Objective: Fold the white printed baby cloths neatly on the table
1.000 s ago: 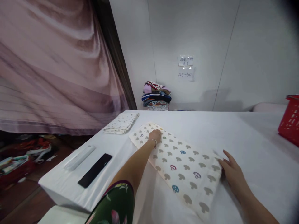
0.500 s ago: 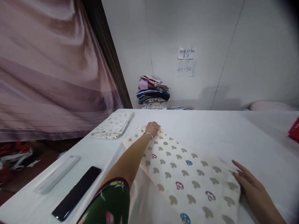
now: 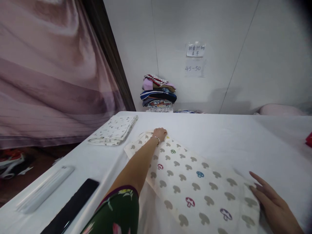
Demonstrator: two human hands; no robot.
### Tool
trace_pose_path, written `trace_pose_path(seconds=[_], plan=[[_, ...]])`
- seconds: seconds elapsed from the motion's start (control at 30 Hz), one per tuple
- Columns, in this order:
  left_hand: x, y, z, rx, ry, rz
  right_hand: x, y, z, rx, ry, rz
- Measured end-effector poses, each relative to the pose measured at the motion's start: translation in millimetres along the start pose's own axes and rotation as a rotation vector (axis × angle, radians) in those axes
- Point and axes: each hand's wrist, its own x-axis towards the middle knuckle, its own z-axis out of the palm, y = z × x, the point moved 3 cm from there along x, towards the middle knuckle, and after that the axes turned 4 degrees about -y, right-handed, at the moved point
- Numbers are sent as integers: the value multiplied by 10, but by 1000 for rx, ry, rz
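A cream cloth printed with mushrooms lies slanted across the white table. At its far corner my left hand rests with fingers curled together on the fabric, a bracelet on the wrist. My right hand is at the cloth's right edge; its index finger is stretched out above, and the thumb and other fingers lie at the fabric's edge, partly hidden. Left of my left hand lies a folded white cloth with small prints.
On the white table, a black phone-like object and a clear plastic case lie at the left. Stacked folded textiles stand beyond the far edge. A pink curtain hangs at the left; something red is at the right edge.
The view has shifted slightly, moving the phone-like object and case lower left in the picture. My right hand and the cloth's right edge appear a little further right; my left hand stays at the far corner.
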Motion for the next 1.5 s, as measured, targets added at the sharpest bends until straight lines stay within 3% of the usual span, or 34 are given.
trace_pose_path(seconds=[0.17, 0.4, 0.47, 0.63, 0.8, 0.97, 1.1, 1.2, 1.4, 1.5], plan=[[-38, -17, -96, -52, 116, -12, -14, 2, 0, 3, 2, 1], [-430, -227, -303, -55, 280, 148, 20, 66, -1, 12, -15, -19], [-480, -339, -285, -3, 231, 94, 27, 65, -4, 1, -8, -11], [-404, -540, -60, 49, -93, -157, 18, 41, -17, -30, -16, -24], [-362, -549, 51, 50, -162, -187, -18, -15, -11, -16, 0, -11], [-359, -516, -66, 48, -213, -215, -16, -38, 11, 12, -3, -19], [-512, -317, -250, 36, -185, -218, 26, 9, 26, 69, -19, -50], [-895, 34, -290, 16, -161, -70, 46, 30, 30, 86, -22, -79], [-1917, 762, -73, -26, -178, 288, 43, 11, 56, 149, -29, -152], [-2125, 925, -29, -73, -182, 280, 32, 1, 91, 219, -58, -155]])
